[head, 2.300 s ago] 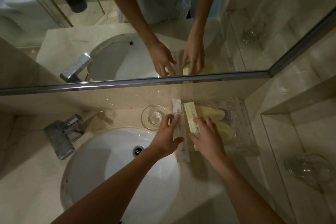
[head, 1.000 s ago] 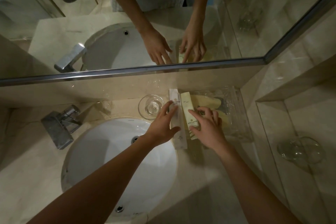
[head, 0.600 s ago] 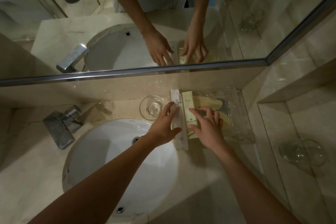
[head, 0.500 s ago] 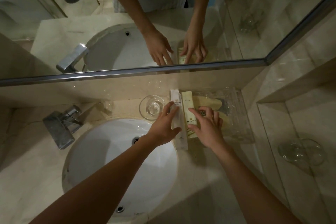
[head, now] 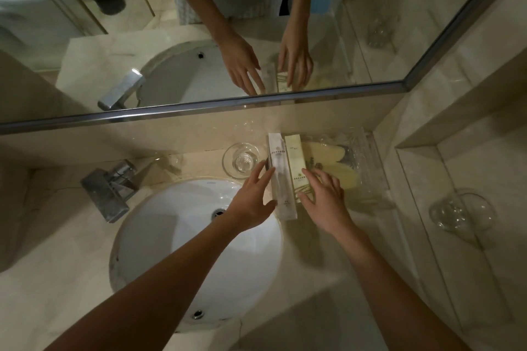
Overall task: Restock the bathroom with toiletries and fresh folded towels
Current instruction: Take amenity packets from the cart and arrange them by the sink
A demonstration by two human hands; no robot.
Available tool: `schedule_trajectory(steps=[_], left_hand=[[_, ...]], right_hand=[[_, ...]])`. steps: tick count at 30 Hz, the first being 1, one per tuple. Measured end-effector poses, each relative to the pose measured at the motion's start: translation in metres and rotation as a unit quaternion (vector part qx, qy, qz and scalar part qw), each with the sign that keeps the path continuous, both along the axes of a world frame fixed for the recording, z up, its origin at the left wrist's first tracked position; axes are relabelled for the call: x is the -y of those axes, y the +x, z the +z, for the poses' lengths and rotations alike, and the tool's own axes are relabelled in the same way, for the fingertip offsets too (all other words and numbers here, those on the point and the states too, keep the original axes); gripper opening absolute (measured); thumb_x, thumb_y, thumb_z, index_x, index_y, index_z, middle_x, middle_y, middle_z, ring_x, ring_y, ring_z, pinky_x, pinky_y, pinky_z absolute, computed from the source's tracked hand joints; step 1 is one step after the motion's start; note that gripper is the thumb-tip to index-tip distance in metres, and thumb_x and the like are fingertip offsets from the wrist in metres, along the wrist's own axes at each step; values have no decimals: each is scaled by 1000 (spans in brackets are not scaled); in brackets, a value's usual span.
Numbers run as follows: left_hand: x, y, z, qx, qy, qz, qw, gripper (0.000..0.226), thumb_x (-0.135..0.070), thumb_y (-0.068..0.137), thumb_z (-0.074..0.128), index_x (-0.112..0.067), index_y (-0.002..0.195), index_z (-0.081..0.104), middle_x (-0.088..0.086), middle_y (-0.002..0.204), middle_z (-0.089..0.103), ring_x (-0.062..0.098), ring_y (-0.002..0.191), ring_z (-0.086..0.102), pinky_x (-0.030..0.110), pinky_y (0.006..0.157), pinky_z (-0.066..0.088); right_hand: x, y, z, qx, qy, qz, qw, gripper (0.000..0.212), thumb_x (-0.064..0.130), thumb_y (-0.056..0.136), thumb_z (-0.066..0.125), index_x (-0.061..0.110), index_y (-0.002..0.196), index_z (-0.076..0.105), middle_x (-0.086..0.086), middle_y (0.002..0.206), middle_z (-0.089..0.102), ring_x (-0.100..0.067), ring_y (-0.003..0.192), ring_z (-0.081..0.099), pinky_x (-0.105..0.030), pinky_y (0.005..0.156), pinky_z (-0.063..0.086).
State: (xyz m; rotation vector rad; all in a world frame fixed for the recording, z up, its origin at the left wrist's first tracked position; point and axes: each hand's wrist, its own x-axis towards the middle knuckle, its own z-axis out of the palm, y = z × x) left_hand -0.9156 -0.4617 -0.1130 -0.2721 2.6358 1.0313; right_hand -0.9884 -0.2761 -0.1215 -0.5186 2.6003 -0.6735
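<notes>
The left hand (head: pixel 251 199) is flat with fingers (head: pixel 263 172) straight. The tips rest against the left edge of the white packet (head: pixel 278 179) and the thumb lies by its near end. The right hand (head: pixel 325 199) is spread, its fingers (head: pixel 312 175) laid on the near half of the cream box (head: pixel 295 159). Neither hand pinches anything.

Packet and box lie touching side by side, lengthwise from near to far. They are on the desk (head: pixel 308 293) right of the basin (head: pixel 182 236), with their far ends under the mirror (head: pixel 356 45). We cannot tell whether the box sits in the tray (head: pixel 370 151) or just beside it.

We judge both items light. The packet looks like thin, limp film that would sag if lifted by one end, so it is best taken at mid-length across its long edges. The box appears to be stiff card that crushes easily, so we advise a gentle hold on its narrow sides. The desk is polished stone, so flat fingers should slide either item easily.

A round glass dish (head: pixel 241 161) stands just left of the packet and is fragile, so it needs care. The tray is clear ribbed plastic and holds pale oval items in crinkled wrap. A square chrome tap (head: pixel 111 188) stands at the left. A glass (head: pixel 462 211) stands on the ledge at the right.
</notes>
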Motion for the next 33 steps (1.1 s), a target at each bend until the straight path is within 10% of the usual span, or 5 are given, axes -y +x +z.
schedule_trajectory(steps=[33], left_hand=[[174,335,62,-115,-76,-112,984,71,-49,92,37,-20,155,23,0,161,26,25,149,18,44,118,15]], right_hand=[[148,383,91,-83,-8,-79,993,46,38,98,50,27,143,45,4,150,38,-16,142,23,-35,116,12]])
